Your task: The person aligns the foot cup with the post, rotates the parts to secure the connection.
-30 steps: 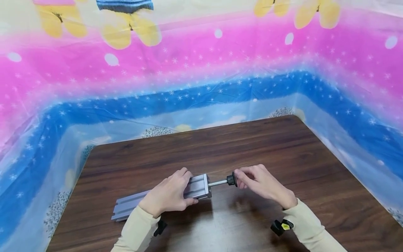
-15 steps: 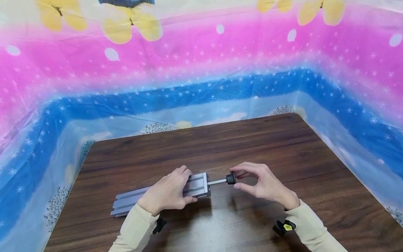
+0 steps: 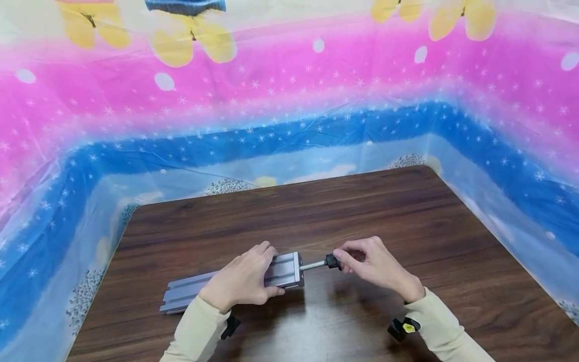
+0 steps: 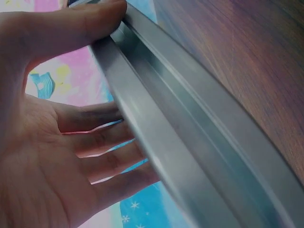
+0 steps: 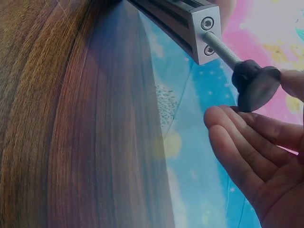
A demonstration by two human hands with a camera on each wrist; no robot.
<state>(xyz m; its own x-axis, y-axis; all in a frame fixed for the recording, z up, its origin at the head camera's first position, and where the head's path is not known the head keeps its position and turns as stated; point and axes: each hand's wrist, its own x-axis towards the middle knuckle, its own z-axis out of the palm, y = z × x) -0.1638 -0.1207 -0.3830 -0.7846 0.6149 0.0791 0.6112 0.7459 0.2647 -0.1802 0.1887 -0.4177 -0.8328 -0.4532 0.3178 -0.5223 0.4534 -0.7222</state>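
A grey slotted aluminium profile (image 3: 192, 290) is held across the front part of the table in the head view. My left hand (image 3: 242, 275) grips it near its right end, thumb on the near side; the thumb overlaps the slot in the left wrist view. From the end plate (image 5: 205, 35), which bears two socket screws, sticks out the threaded rod (image 3: 313, 265) of a levelling foot. Its black round base (image 5: 259, 89) is pinched at the rim between thumb and fingers of my right hand (image 3: 375, 264). The thread inside the profile is hidden.
The dark wood table (image 3: 362, 211) reaches back to a colourful cloth backdrop (image 3: 289, 100) hung on several sides. Black wrist cameras (image 3: 404, 328) sit under both sleeves.
Half a second ago my right thumb and fingers were spread apart around the foot's base; now they have closed on it again. My left hand keeps its hold on the profile.
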